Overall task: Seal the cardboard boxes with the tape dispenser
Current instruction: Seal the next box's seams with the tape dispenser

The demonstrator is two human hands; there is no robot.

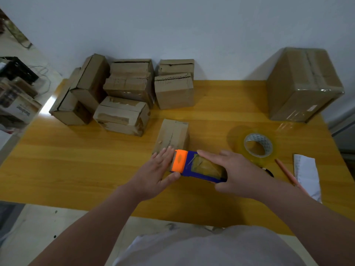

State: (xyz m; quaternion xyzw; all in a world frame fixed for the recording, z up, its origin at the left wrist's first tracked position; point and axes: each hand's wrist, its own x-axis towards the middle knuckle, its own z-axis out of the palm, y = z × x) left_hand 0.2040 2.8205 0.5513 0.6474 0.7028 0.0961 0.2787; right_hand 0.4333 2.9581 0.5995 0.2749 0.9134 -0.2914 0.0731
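A yellow wood-grain surface (76, 169) stands against a pale wall (172, 25). At its near middle, the left hand (157, 169) lies with its fingers (165, 154) straight and close together, flat on the near end of a small cardboard box (173, 135), thumb stretched out to the right just under the orange roller (179, 160). The right hand (240, 173) grips the blue tape dispenser (199, 167). Its fingers (209, 154) are curled over the dispenser's far side, and the thumb is on the near side. The roller end of the dispenser points left and meets the near edge of the small box, beside the left fingertips.

The small box stands upright, its top flaps closed along a middle seam. To the far left, a cluster of cardboard boxes (123, 93) sits packed together by the wall, several with worn flaps and old tape. At the far right corner stands a large cardboard box (301, 83), taped along its top seam. Between it and the right hand lies a roll of clear tape (258, 145), flat on the surface. Near the right edge lie a pencil (286, 172) and a slip of paper (307, 173), side by side.
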